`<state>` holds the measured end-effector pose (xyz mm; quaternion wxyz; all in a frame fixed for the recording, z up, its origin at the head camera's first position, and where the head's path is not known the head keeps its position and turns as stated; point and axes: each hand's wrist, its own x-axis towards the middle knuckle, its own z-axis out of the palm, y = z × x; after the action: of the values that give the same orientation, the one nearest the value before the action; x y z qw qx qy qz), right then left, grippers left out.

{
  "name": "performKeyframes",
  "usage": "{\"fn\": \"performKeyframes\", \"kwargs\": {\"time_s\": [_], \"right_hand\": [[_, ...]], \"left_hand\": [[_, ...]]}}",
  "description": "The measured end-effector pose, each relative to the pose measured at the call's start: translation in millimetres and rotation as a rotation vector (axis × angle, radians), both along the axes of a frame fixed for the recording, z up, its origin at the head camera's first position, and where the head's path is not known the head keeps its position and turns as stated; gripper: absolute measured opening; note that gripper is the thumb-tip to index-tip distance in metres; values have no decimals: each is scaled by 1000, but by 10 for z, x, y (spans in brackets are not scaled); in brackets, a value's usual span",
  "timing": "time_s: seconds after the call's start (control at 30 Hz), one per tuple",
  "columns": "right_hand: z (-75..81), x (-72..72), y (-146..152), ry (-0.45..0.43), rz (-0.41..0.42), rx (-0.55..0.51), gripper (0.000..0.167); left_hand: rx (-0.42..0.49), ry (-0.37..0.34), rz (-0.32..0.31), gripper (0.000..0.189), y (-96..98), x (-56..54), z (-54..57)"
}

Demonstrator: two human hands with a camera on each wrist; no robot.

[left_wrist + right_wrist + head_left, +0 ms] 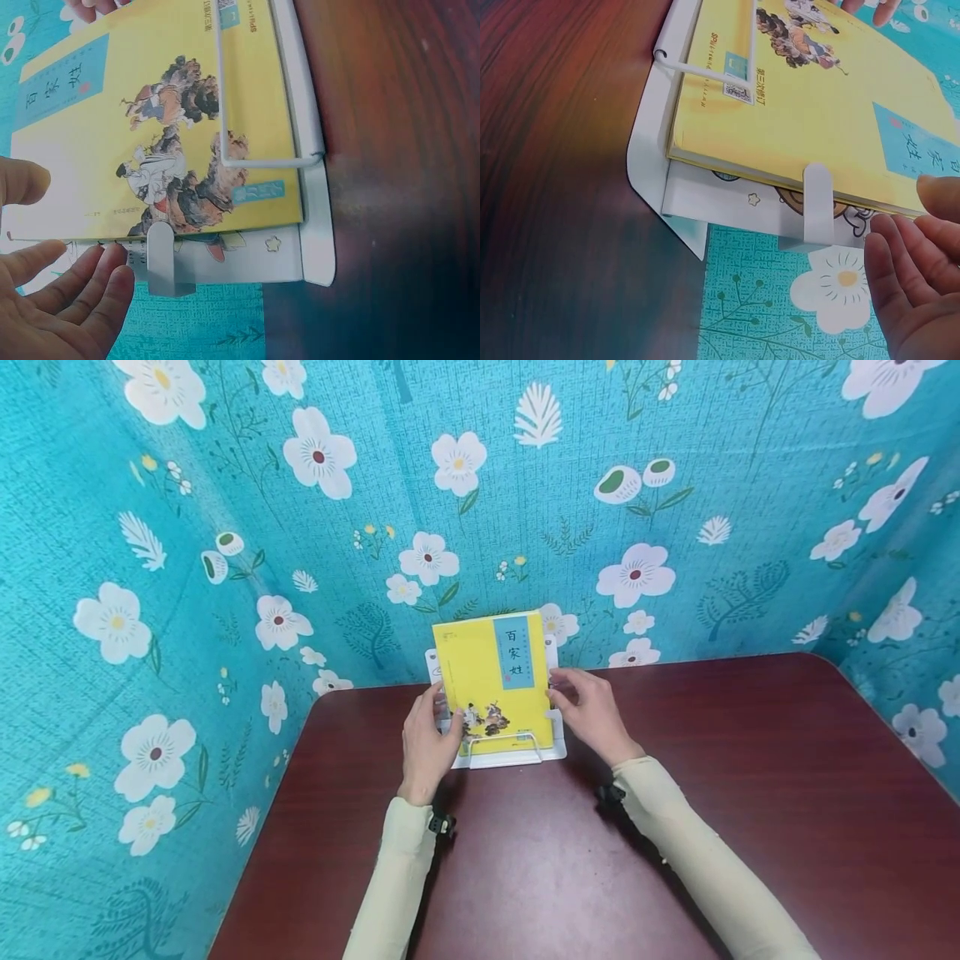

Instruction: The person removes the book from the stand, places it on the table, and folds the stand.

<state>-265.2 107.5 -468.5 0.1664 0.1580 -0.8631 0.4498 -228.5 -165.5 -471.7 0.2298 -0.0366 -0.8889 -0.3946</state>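
A yellow book with a blue title panel and painted figures leans upright on a white book stand. The stand's wire holder crosses the lower cover. White side clips reach over the cover's edges. At the book's left edge is my left hand, its thumb in front of the cover and its fingertips by the edge. My right hand is at the right edge, thumb and loosely bent fingers close to it. Whether the fingers press on the book is hard to tell.
The stand is near the back of a dark red-brown table. Behind and to the sides hangs a turquoise flowered cloth. A small black device is strapped at the left wrist, another at the right.
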Motion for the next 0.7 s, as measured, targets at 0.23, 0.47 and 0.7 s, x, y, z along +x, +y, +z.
{"fn": "performKeyframes", "kwargs": {"time_s": [0.23, 0.47, 0.7], "right_hand": [[16, -18, -26, -18, -10, 9, 38], [21, -60, -36, -46, -17, -12, 37], [-6, -76, -61, -63, -34, -37, 33]], "left_hand": [[61, -8, -28, 51, -35, -46, -9], [73, -3, -25, 48, -53, -102, -11], [94, -32, -34, 42, -63, -120, -14]]}}
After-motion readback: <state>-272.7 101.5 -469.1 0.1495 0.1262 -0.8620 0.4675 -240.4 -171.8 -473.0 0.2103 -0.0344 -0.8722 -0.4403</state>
